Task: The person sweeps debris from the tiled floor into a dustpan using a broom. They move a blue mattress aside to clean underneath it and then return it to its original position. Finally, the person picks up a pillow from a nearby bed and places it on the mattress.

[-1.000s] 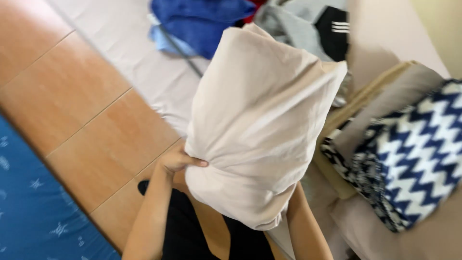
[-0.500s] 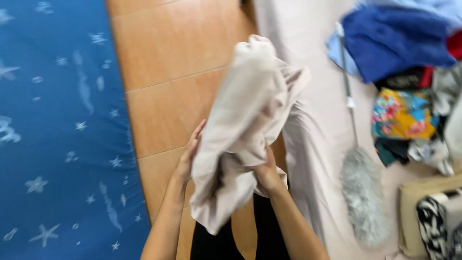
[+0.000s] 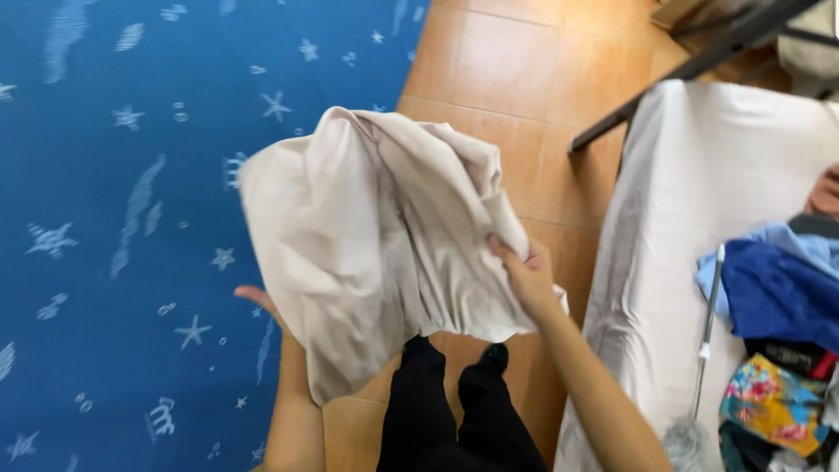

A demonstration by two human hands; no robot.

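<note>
My right hand (image 3: 524,273) fingers pinch the beige cloth (image 3: 376,236); my left hand (image 3: 262,301) sits under it, grip hidden.

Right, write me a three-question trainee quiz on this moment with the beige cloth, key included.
1. True or false: both hands grip the crumpled beige pillowcase above the floor.
2. Which hand pinches the cloth's lower edge on the side nearest the white-sheeted bed?
A. left hand
B. right hand
3. Fill in: on the bed, beside the heap of clothes, lies a long-handled ____.

Key:
1. True, though the left hand is mostly hidden behind the cloth.
2. B.
3. Duster; its fluffy grey head lies at the bottom of the picture.
</note>
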